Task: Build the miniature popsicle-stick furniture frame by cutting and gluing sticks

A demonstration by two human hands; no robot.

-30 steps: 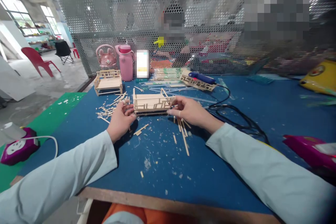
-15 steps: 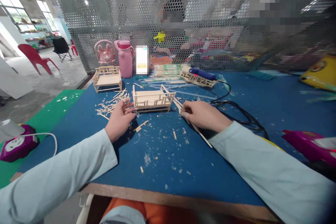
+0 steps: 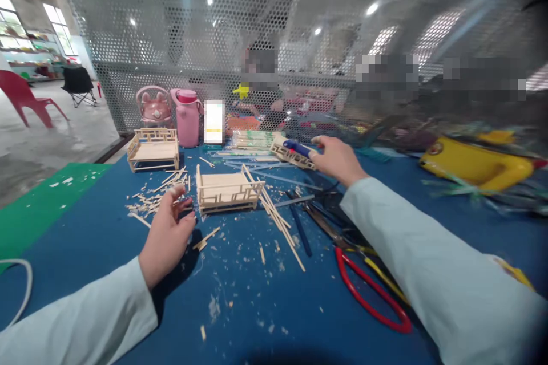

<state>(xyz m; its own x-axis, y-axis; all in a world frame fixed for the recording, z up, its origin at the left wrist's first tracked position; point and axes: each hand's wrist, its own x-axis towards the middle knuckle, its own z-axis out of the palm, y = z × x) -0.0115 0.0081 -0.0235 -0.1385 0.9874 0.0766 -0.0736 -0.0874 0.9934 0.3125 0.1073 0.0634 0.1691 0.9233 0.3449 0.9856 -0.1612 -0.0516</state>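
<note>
Right hand (image 3: 338, 158) touching blue glue gun (image 3: 298, 149), left hand (image 3: 166, 235) beside stick frame (image 3: 226, 190)

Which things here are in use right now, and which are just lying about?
In use: left hand beside the unfinished stick bench; right hand at the blue tool; loose sticks.
Lying about: finished bench, pink bottle, red-handled cutters, yellow toy.

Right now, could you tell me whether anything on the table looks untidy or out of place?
Yes: wood offcuts and chips litter the blue table beside the left hand, and long sticks lean askew against the small wooden bed frame.
</note>
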